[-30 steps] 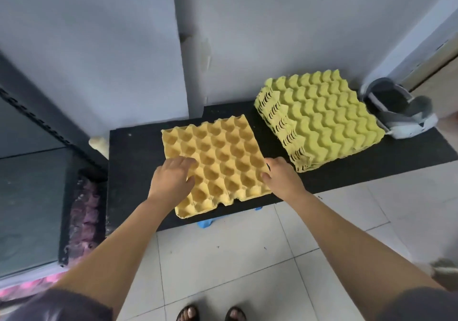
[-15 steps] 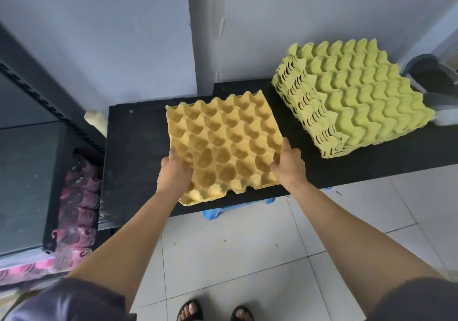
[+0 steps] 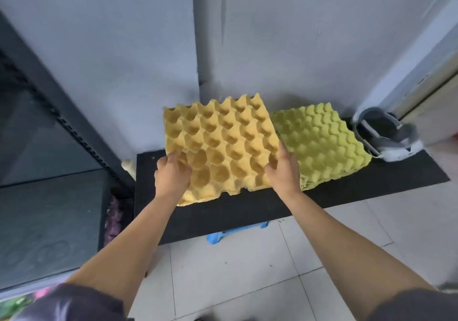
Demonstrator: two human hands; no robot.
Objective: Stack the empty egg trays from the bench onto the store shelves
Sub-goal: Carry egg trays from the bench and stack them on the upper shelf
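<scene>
Both hands are clamped on the yellow egg tray (image 3: 223, 145). My left hand (image 3: 172, 174) grips its near left corner and my right hand (image 3: 283, 172) grips its right edge, fingers curled over the rim into the cups.

Whatever each hand has under the tray is hidden, so I cannot see the lower half of either grip. The tray also covers the left edge of the green stack (image 3: 322, 142), and I cannot tell whether the two touch. My sleeves are cut off at the bottom of the view, and that corner is smeared. At 8 o'clock, purple shapes (image 3: 115, 219) beside the dark shelf rack (image 3: 62, 127) are too blurred to name. A blue object (image 3: 235, 232) shows only partly from under the bench (image 3: 247, 211) at 6 o'clock.

Both forearms reach forward, bare and nearly parallel, wrists straight. The right thumb points up along the tray's edge.

The tray is held above the black bench, its far edge raised toward the grey wall (image 3: 124, 48) at 12 o'clock. Its cups face up and are empty. The green stack sits on the bench at 3 o'clock of it, many trays nested together. Farther along at 3 o'clock lies a grey and white object (image 3: 386, 137).
</scene>
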